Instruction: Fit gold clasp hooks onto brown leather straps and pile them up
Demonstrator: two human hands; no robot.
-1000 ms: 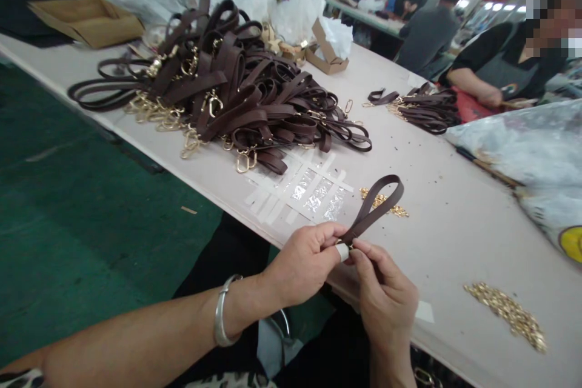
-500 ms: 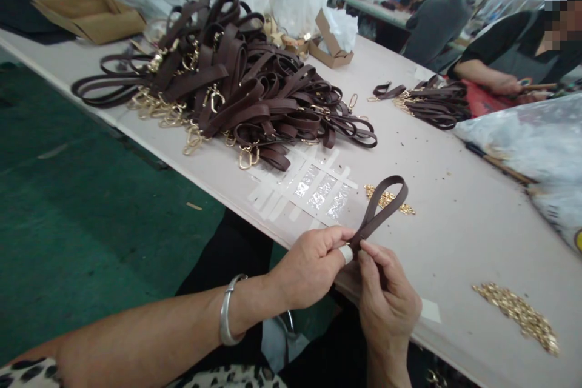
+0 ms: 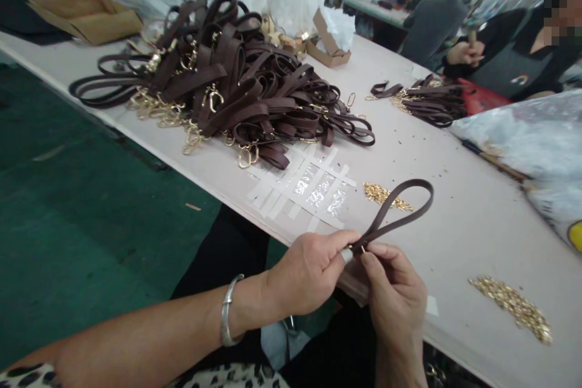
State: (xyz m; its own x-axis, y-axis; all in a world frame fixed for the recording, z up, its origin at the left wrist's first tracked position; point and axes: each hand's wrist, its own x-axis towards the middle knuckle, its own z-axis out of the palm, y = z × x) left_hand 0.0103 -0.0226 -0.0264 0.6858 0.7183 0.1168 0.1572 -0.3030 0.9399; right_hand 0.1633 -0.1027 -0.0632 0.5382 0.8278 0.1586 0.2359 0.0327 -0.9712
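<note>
My left hand (image 3: pixel 313 270), with a silver bangle (image 3: pixel 226 310) on its wrist and a white wrap on one finger, pinches a dark brown leather strap (image 3: pixel 411 185) near the place where its two sides meet. The strap's loop stands up and leans to the right above the table edge. Close against the same spot, my right hand (image 3: pixel 398 288) has thumb and forefinger together on a tiny shiny metal piece (image 3: pixel 362 249) that looks like a rivet. The strap's lower end is hidden by my fingers. Past the loop lies a small heap of gold metal bits (image 3: pixel 379 194).
A big pile of brown straps (image 3: pixel 254 85) with gold clasps covers the table's far left. More straps (image 3: pixel 427 103) lie at the back right. Another gold heap (image 3: pixel 511 306) is at right, near a plastic bag (image 3: pixel 513 133). Across the table, a person's hand (image 3: pixel 471 51) holds a hammer.
The strap loop has swung to the right and opened wider, and my right hand has shifted slightly right. The small metal piece shows at my right fingertips. Across the table, the person's hand has risen.
</note>
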